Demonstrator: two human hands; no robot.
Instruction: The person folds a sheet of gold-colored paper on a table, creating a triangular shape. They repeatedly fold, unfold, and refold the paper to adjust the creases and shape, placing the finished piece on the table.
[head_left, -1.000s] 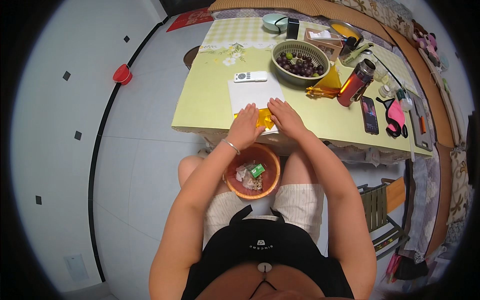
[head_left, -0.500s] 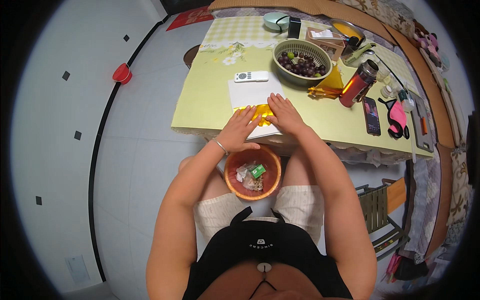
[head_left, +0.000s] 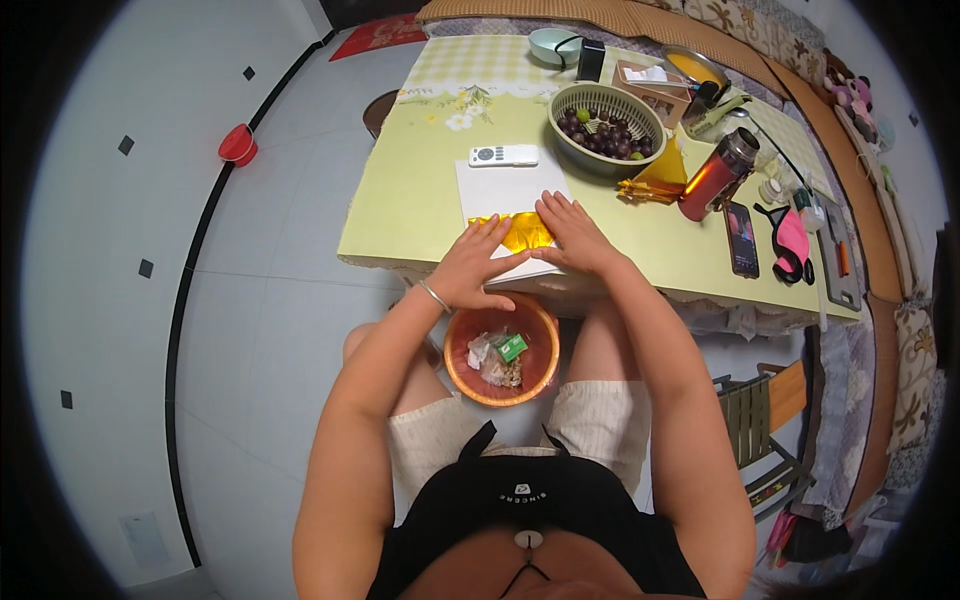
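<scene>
A shiny gold foil sheet (head_left: 528,232) lies on a white pad of paper (head_left: 510,190) at the table's near edge. My left hand (head_left: 478,262) rests over the foil's left end, fingers stretched out and thumb apart. Flat on the foil's right end and the paper is my right hand (head_left: 577,235), its fingers also extended. Neither hand grips anything. Above the foil, a white remote control (head_left: 503,156) lies across the top of the pad. More folded gold foil (head_left: 655,178) stands to the right, beside a colander.
The green colander (head_left: 575,160) holds grapes. Further right are a red thermos (head_left: 718,178), a phone (head_left: 741,240) and a pink and black eye mask (head_left: 792,240). Between my knees, below the table edge, stands an orange bin (head_left: 452,365) with rubbish. A folding chair (head_left: 748,425) is at the right.
My hands have spread slightly apart, the left one shifting a little down and left. More of the gold foil now shows between them, looking smoother.
</scene>
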